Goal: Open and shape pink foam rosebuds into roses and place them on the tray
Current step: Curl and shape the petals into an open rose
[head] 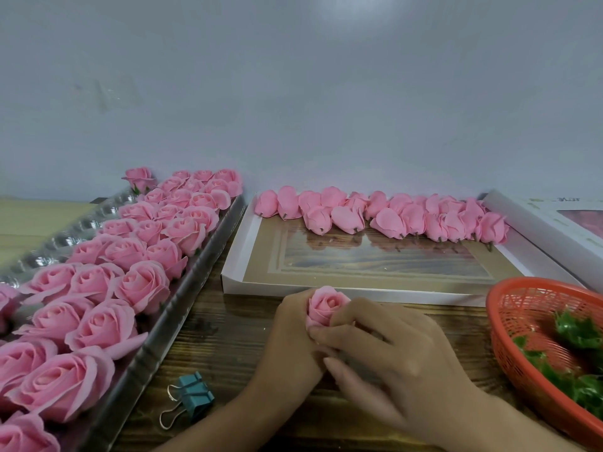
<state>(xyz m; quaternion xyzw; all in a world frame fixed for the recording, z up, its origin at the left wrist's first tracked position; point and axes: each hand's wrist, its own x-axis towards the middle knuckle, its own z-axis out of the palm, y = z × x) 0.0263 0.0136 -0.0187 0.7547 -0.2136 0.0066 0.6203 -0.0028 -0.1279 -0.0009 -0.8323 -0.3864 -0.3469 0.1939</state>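
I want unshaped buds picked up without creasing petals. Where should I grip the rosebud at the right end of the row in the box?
Probably pinch the rosebud low, at its base beside the short dark stem, coming from the near side. The stem end points toward you, the petal tip toward the wall, and other buds crowd its left.

Half-open pink rose (326, 305) upright in my left hand (293, 334) and right hand (401, 363), open roses (107, 278) packing the tray (156, 340), closed buds (385, 216) beyond.
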